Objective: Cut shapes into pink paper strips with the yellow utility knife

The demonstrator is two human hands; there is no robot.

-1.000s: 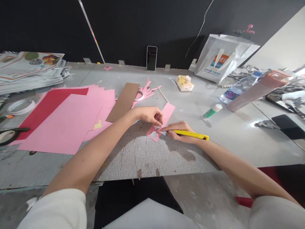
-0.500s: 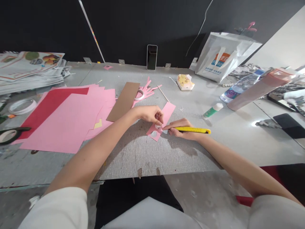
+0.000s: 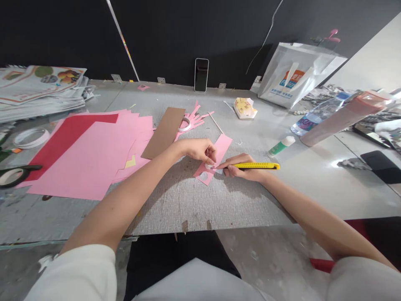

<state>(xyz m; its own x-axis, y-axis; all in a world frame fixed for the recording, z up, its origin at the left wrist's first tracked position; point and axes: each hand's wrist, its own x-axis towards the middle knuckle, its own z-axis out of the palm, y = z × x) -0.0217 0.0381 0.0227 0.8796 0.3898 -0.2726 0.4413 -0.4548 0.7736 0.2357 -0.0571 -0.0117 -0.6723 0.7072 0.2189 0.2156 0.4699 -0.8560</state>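
Observation:
Near the middle of the table lies a strip of pink paper [image 3: 223, 144] with a round hole close to its lower end. My left hand [image 3: 200, 150] pinches a small white round piece, perhaps a bottle cap [image 3: 209, 166], pressing it down on the strip beside the hole. From the right, my right hand [image 3: 239, 165] grips a yellow utility knife [image 3: 258, 166]. Its blade tip points left and reaches the edge of the white piece. The fingers partly hide the white piece and the paper below it.
Pink and red paper sheets [image 3: 84, 154] spread at left, with black-handled scissors [image 3: 19, 174]. Brown cardboard [image 3: 164, 131] and a tape roll [image 3: 184, 124] lie behind my left hand. A glue stick [image 3: 282, 146], tissue pack [image 3: 245, 108] and water bottle [image 3: 319, 115] stand at right; a phone [image 3: 201, 75] leans behind.
My right hand has turned the knife slightly, its yellow end now a little higher. The left hand keeps its pinch on the white piece. The whole view has shifted slightly.

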